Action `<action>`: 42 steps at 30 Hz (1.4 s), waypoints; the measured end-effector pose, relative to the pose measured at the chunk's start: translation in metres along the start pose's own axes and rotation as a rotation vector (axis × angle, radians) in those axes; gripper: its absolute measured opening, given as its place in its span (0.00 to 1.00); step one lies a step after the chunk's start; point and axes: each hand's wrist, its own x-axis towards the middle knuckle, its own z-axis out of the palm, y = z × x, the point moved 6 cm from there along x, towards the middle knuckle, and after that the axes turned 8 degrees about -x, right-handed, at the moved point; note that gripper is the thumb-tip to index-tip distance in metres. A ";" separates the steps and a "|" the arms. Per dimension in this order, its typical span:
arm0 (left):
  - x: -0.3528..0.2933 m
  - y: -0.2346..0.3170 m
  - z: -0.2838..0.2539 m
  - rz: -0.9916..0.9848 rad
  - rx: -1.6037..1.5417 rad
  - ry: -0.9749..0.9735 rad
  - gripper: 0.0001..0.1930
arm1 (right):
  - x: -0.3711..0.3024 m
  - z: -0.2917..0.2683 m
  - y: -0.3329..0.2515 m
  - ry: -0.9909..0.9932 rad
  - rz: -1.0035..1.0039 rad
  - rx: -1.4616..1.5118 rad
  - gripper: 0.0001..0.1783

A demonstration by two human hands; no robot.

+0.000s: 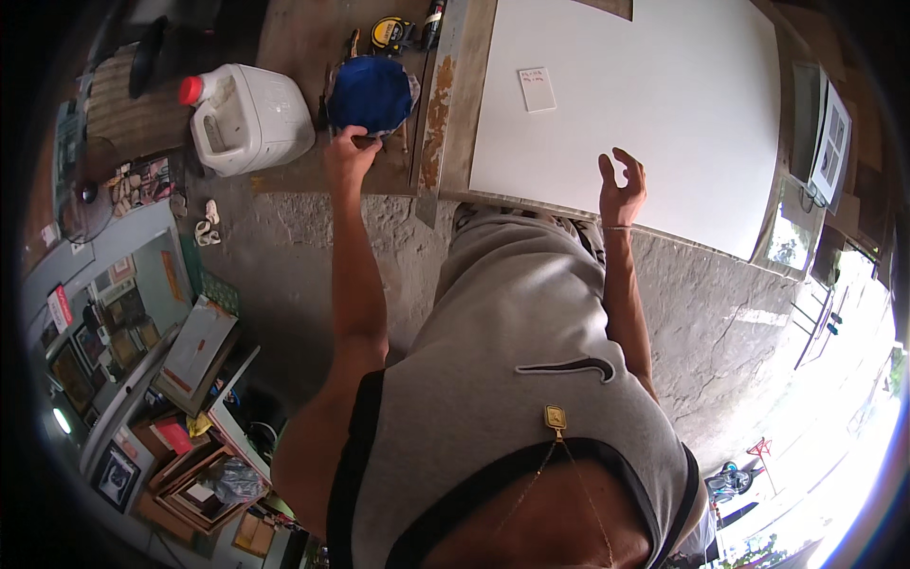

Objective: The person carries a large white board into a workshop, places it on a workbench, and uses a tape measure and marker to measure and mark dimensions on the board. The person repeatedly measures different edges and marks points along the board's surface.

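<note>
My left hand (351,156) is at the near edge of a round, dark blue cloth item (372,95) with a patterned rim. Its fingers and thumb curl together at that edge, partly hiding the grip; the item's exact kind is unclear. To the right, my right hand (623,190) hovers over the near edge of a large white board (654,123), holding nothing, thumb and fingers apart. A small white card (536,89) with red writing lies farther up the board.
A whitish plastic jug (251,119) with a red cap stands left of the blue item. Beyond it lie a yellow and black tape measure (391,35) and a dark cylindrical tool (433,24). Frames and boxes (199,474) are piled at lower left. Papers (832,142) stand at far right.
</note>
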 end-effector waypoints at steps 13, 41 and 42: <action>0.012 0.019 -0.014 -0.012 -0.209 0.293 0.34 | 0.010 0.010 0.004 -0.023 -0.021 -0.026 0.13; -0.012 0.024 -0.011 0.286 -0.208 0.589 0.24 | 0.100 0.305 -0.272 -0.450 -0.717 -0.592 0.47; -0.006 0.039 -0.007 0.153 -0.302 0.557 0.25 | 0.109 0.296 -0.267 -0.477 -0.679 -0.432 0.45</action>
